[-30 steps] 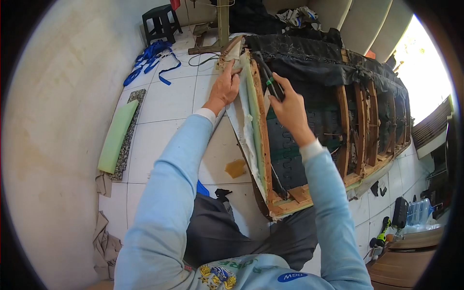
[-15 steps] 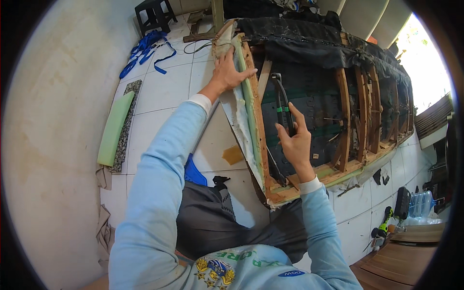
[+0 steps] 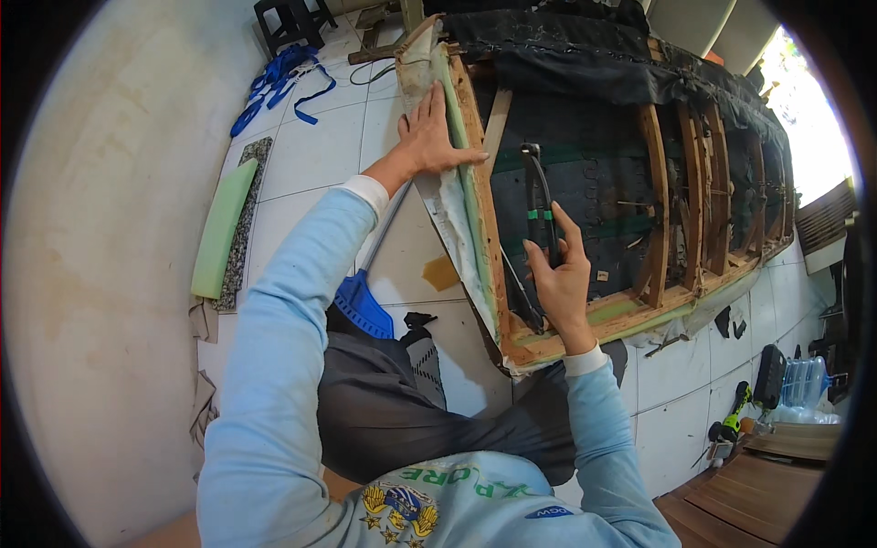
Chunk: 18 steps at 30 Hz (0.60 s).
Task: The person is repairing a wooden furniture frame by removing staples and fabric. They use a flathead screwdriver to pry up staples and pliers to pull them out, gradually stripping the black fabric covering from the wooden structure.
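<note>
A wooden furniture frame [image 3: 501, 274] lies before me, its side padded with pale green foam and white cloth. My left hand [image 3: 429, 146] rests spread on the padded left edge, thumb reaching over the wooden rail. In my right hand [image 3: 561, 283] is a pair of pincers [image 3: 536, 196] with dark handles and green bands. It is held over the frame's open inside, its metal jaws pointing away from me and touching no wood that I can see. Black fabric [image 3: 557, 59] hangs along the far rail. Another long dark tool [image 3: 523, 306] lies inside the near left corner.
Left on the tiles are a green foam strip [image 3: 225, 228], blue straps [image 3: 283, 78] and a black stool [image 3: 292, 23]. A blue broom [image 3: 367, 306] lies by my leg. Wooden slats [image 3: 708, 183] cross the frame. To the right stand a green-and-black tool [image 3: 733, 416] and clear plastic bottles [image 3: 804, 388].
The view has shifted slightly, showing more of the blue broom. Both hands keep about the same places on and over the frame, the pincers still in my right hand.
</note>
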Tool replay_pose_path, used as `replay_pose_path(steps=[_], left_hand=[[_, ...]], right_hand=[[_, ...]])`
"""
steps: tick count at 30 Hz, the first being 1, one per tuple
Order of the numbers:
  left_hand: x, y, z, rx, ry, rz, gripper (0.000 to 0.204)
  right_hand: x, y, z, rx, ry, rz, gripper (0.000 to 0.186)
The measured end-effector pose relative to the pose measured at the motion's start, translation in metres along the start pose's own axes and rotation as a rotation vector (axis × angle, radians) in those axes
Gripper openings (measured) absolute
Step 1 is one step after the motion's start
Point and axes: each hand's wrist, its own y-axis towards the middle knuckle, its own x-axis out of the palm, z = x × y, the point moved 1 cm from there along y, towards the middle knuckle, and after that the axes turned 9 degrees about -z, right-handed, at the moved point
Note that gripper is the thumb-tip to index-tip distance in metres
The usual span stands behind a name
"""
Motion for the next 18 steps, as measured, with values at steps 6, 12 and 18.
replay_pose_path(steps=[6,12,18], left_hand=[[0.004,-0.018,0.018,0.002,0.11,-0.043,0.169],[0.007,-0.03,0.009,-0.029,0.067,-0.111,0.169],[0.011,-0.035,0.027,-0.123,0.0,-0.081,0.152]], right_hand=[[-0.019,-0.037,0.015,0.136,0.073,0.022,0.065],[-0.041,-0.068,0.042,0.286,0.105,0.03,0.066],[-0.044,-0.096,0.065,0.284,0.172,-0.01,0.065]])
